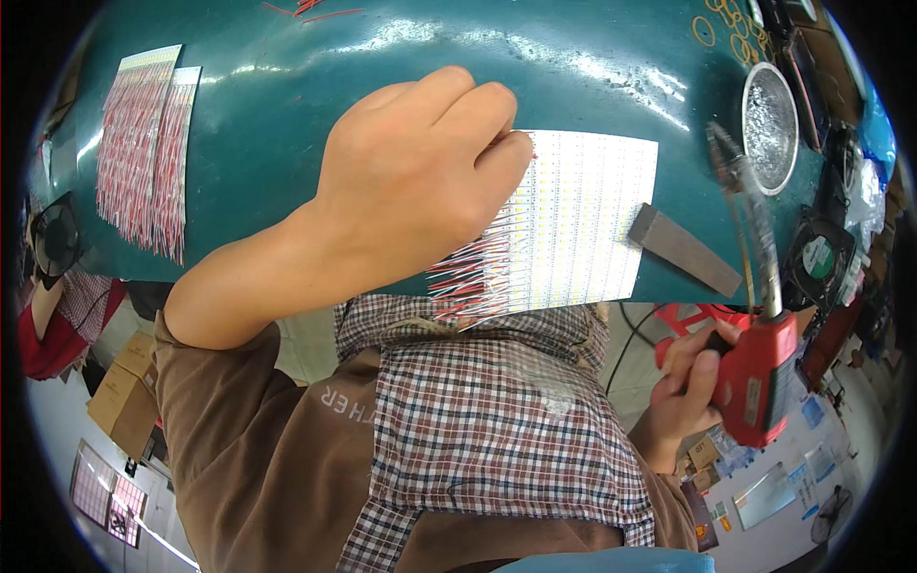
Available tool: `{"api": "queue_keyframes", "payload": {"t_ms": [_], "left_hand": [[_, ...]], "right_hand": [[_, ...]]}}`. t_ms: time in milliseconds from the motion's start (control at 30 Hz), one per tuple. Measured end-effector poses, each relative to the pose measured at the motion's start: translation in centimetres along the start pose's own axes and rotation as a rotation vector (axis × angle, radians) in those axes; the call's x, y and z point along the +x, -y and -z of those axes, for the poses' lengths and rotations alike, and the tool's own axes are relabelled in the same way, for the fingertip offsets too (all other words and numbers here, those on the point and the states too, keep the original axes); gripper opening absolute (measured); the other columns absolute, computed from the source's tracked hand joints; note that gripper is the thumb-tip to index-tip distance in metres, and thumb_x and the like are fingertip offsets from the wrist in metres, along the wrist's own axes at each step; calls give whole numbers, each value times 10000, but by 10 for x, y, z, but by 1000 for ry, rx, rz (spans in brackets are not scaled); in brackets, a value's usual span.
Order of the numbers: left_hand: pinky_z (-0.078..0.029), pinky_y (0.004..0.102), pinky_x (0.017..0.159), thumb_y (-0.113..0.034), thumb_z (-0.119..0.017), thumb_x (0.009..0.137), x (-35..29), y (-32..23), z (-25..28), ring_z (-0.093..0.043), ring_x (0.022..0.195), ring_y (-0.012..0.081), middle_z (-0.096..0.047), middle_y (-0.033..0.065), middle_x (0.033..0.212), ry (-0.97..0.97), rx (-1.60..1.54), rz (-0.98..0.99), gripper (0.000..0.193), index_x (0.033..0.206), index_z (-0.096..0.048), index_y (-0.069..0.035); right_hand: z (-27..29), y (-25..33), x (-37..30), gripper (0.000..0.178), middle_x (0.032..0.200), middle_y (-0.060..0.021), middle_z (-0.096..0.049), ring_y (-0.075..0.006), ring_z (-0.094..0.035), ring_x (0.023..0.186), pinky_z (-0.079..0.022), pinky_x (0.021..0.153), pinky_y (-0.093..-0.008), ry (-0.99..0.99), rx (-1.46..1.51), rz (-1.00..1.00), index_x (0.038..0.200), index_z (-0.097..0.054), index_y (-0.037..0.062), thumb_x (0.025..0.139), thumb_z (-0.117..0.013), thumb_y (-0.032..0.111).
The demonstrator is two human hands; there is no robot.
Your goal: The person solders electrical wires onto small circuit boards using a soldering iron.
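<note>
A white panel of LED strips [583, 215] lies on the green bench in front of me, with red, black and white wires [468, 282] fanned along its left edge. My left hand [420, 158] is closed above the panel's upper left corner, thumb pressed to the fingers; what they pinch is hidden. In my right hand [686, 387] is a red soldering gun [757, 382], held off the bench's near edge with its long metal front pointing up and away. A dark tapered block [683, 250] rests against the panel's right edge.
Two wired LED panels [143, 143] lie at the far left. A round metal dish [770, 129] stands at the right, near yellow rings of wire [740, 43] and a small fan [820, 258]. Red wire bits [306, 10] lie at the back. Another person's sleeve [57, 334] shows at left.
</note>
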State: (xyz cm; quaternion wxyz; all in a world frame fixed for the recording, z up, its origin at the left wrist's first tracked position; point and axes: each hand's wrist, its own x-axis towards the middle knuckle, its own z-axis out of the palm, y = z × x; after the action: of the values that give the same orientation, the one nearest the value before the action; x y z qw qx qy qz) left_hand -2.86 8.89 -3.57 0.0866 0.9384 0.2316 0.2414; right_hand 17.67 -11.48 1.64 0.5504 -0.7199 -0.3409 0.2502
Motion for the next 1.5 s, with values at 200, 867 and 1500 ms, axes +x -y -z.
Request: {"api": "queue_keyframes", "payload": {"t_ms": [200, 867, 1500], "left_hand": [[-352, 247, 463, -108, -667, 601, -3, -3, 1, -473, 580, 115, -524, -12, 710, -14, -1, -38, 263, 861, -680, -66], [-349, 251, 447, -113, -674, 612, -6, -2, -3, -469, 556, 116, -498, -21, 680, -21, -36, -23, 243, 852, -686, -82], [-341, 253, 438, -110, -671, 603, -5, -3, -3, -456, 547, 118, -480, -14, 663, 0, -14, -22, 237, 836, -681, -68]], "right_hand": [[12, -3, -20, 340, 691, -87, -529, -66, -386, 439, -333, 441, -205, 470, -336, -109, 1137, -475, -64, 856, -542, 115], [-13, -10, -18, 112, 702, -88, -489, -75, -377, 439, -300, 408, -212, 399, -72, -248, 857, -484, -12, 834, -564, 62], [-14, -10, -19, 98, 712, -109, -508, -65, -360, 427, -319, 411, -211, 379, -98, -284, 862, -473, -10, 837, -549, 46]]}}
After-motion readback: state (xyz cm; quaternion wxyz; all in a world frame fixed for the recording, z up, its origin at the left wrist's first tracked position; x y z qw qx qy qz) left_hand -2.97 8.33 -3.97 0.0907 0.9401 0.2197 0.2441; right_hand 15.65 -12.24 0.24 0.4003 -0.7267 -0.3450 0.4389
